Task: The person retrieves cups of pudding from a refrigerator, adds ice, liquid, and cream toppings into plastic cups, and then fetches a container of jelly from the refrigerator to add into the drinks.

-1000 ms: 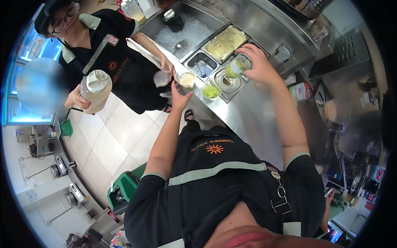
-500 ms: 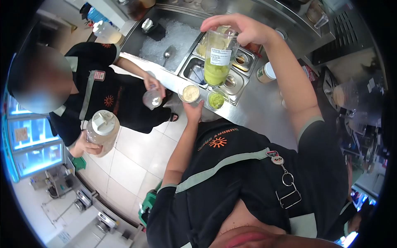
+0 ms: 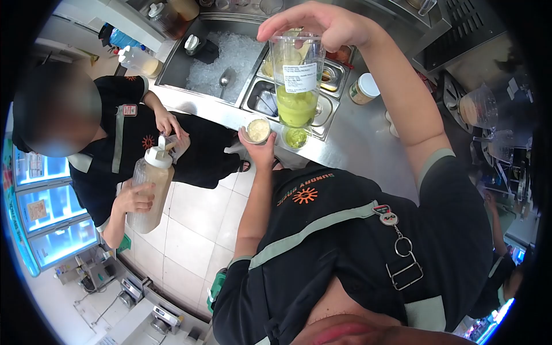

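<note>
"What has your right grip [image 3: 339, 24] got?"

"A tall clear plastic cup [image 3: 299, 95] with a white label [image 3: 300, 77] on its side and green contents in the lower part. My hand arches over it and clasps it at the rim."

"Which way does its long axis run?"

"Close to upright, as far as I can judge: from the rim under my fingers down to the base. I see it in front of the metal containers [image 3: 326, 112] set into the bench [image 3: 356, 152]."

"And your left grip [image 3: 261, 152]?"

"It's wrapped around a small cup of pale, creamy-looking contents [image 3: 257, 130], with the mouth facing up towards me. That cup is to the left of the tall one's base, near it but apart."

"So which hand is nearer that base?"

"My left. My right is at the other end of the axis, up at the rim."

"Anything by the base?"

"A small cup of green [image 3: 296, 137] at the bench's near edge. The tall cup's base overlaps its far side in my view, but I can't tell whether the two touch."
</note>
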Demonstrator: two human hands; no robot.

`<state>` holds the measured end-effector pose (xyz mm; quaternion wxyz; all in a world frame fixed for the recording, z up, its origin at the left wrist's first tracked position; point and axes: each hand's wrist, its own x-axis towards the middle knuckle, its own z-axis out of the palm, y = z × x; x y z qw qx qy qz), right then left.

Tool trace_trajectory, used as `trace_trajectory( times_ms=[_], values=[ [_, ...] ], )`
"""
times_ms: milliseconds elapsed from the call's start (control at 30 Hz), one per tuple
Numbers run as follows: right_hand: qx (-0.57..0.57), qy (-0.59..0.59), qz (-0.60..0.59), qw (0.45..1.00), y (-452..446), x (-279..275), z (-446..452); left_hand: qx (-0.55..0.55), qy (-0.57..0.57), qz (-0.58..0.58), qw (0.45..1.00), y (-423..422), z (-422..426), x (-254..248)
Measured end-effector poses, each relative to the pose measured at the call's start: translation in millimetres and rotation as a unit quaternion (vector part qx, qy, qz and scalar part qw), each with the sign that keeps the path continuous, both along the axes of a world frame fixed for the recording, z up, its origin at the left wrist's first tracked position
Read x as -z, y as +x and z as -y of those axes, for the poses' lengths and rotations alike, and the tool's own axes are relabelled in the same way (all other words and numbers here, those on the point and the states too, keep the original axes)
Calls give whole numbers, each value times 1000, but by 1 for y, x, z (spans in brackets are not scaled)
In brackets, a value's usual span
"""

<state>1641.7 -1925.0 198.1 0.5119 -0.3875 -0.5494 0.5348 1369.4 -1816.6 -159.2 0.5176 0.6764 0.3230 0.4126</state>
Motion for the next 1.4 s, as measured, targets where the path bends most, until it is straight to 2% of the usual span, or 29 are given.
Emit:
trace_trajectory(
  times_ms=[67,100,133,167,233,267,300,367,400,467,500,567,633,700,733,767,833,900,1400],
  values=[
    [-28,9,-21,999,-2,4,2,9,2,26,1000,-3,-4,-9],
    [60,6,155,986,-10,-1,5,44,-3,-3,999,-3,-13,-8],
    [143,8,327,934,-16,-3,6,77,-7,-29,997,-4,-20,-9],
    [131,11,329,935,-22,-3,6,65,-8,-27,998,-7,-25,-11],
    [167,32,398,902,-30,9,2,93,4,-24,995,-14,-29,-32],
    [176,76,423,886,-29,34,-6,93,-25,-11,995,-20,-28,-57],
    [158,83,422,889,-33,56,-15,111,-47,52,991,-25,-29,-80],
    [186,92,524,826,-50,96,-30,159,-38,96,982,-42,-39,-136],
    [167,104,521,831,-59,113,-38,184,-52,131,973,-49,-43,-166],
    [145,49,524,838,-81,146,-56,224,-56,190,954,-60,-47,-222],
    [125,69,523,841,-92,161,-63,241,-45,213,946,-66,-47,-249],
    [108,-3,561,821,-111,187,-73,289,-35,231,928,-78,-49,-293],
    [84,9,575,814,-125,208,-79,313,-5,226,922,-89,-44,-335],
    [67,4,590,804,-134,224,-82,320,17,236,917,-101,-45,-356],
    [57,21,587,808,-139,224,-81,336,28,238,911,-107,-48,-362],
    [50,6,602,797,-142,224,-80,365,-10,324,873,-105,-49,-360],
    [42,3,619,784,-145,222,-80,358,-3,347,867,-107,-47,-360],
    [28,-17,633,773,-145,222,-79,352,7,345,870,-108,-48,-359],
    [18,-4,598,801,-132,227,-75,348,-13,343,872,-80,-50,-346]
  ],
)
